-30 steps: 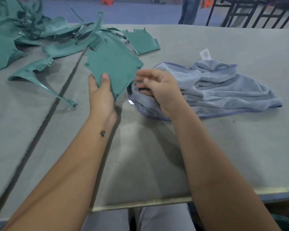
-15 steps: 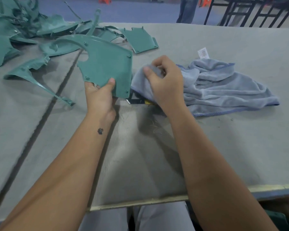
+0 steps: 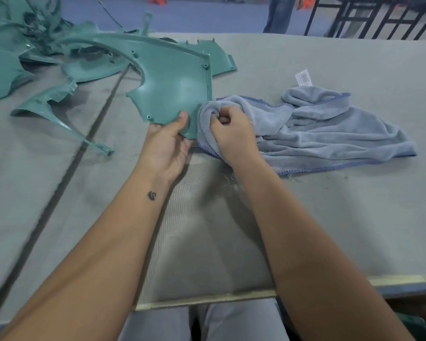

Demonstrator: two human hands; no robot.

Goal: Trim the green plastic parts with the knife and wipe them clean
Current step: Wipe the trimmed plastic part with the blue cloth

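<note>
The left hand [image 3: 166,143] pinches the green panel's [image 3: 172,80] near corner, thumb on top, holding it tilted above the grey surface [image 3: 330,205]. Just right of that panel, the right hand's [image 3: 234,134] fingers bunch the blue-grey cloth [image 3: 330,129] against its edge. Other green parts [image 3: 47,104] lie left of it.

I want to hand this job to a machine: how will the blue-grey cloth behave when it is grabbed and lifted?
Probably floppy: the cloth lies in loose folds and bunches where the right hand grips it. Likely light, with a plush pile that should not slip. The trailing part would probably drag across the table.
</note>
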